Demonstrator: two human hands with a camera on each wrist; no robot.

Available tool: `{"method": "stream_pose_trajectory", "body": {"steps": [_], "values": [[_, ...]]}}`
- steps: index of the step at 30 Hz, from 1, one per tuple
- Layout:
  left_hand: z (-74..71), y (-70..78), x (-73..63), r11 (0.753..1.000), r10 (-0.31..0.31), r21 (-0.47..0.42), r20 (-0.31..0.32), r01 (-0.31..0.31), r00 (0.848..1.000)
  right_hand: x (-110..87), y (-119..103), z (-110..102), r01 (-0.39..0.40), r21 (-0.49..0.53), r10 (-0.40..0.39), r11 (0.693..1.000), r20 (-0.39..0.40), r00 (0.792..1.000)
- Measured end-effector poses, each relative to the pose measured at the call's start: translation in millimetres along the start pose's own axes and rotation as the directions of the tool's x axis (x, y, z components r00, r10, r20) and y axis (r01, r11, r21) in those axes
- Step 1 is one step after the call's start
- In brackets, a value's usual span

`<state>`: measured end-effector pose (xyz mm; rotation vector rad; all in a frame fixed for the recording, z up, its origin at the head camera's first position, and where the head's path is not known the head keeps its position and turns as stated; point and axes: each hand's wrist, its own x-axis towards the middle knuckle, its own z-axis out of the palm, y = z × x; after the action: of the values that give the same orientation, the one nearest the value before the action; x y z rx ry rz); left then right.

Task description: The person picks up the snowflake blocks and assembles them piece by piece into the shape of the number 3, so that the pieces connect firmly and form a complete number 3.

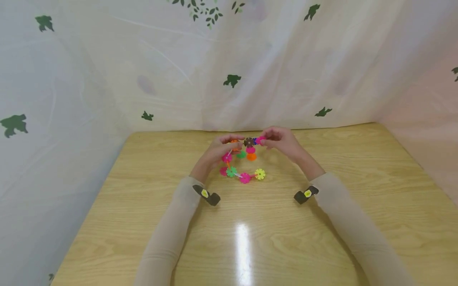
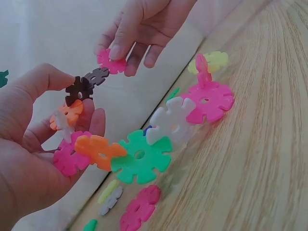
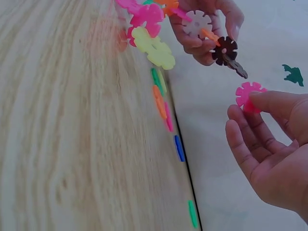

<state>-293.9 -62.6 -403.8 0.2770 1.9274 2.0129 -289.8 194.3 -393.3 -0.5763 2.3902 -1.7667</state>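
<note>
A curved chain of notched, flower-shaped plastic discs hangs from my left hand [image 1: 217, 151], whose thumb and fingers pinch it near a dark brown disc [image 2: 79, 91]. A second dark disc [image 3: 236, 66] juts from that one, edge-on in the right wrist view. Further along the chain come a white disc [image 3: 197, 24], a green disc [image 2: 141, 156], and a yellow disc [image 1: 260, 174] at its other end. Between thumb and fingertips, my right hand [image 1: 284, 143] holds a pink disc [image 3: 249, 96]. A small gap separates it from the dark disc in the right wrist view.
Loose discs lie on the wooden table [image 1: 143, 206] near its far edge, among them an orange disc [image 3: 159, 102], a blue disc [image 3: 179, 147] and a green disc [image 3: 192, 213]. Behind the table hangs a pale curtain [image 1: 179, 79] with green leaf prints.
</note>
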Motion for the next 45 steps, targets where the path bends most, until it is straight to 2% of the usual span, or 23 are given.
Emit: {"method": "stream_pose_trajectory", "body": {"steps": [9,16,25,34,45], "values": [[-0.8,-3.2,0.9,1.000,0.019,-0.012,-0.004,-0.019,1.000,1.5,-0.4,5.9,0.067,0.013,-0.067,0.998,-0.015,0.998],[-0.5,-3.9,1.1,0.999,0.025,-0.035,0.004,-0.025,1.000,0.5,-3.0,8.3,0.077,0.012,-0.077,0.997,-0.022,0.997],[0.0,-2.4,-0.1,0.999,0.033,-0.018,0.023,-0.032,0.999,-0.2,-3.6,8.2,0.091,0.011,-0.091,0.996,-0.018,0.996],[-2.4,-0.7,0.2,0.999,0.033,0.015,0.056,-0.034,0.998,-3.5,-7.3,7.4,0.081,-0.035,-0.082,0.996,-0.043,0.996],[-1.6,4.2,-2.2,0.999,0.037,0.004,0.069,-0.038,0.997,-4.9,-5.8,5.9,0.167,-0.063,-0.171,0.984,-0.071,0.983]]}}
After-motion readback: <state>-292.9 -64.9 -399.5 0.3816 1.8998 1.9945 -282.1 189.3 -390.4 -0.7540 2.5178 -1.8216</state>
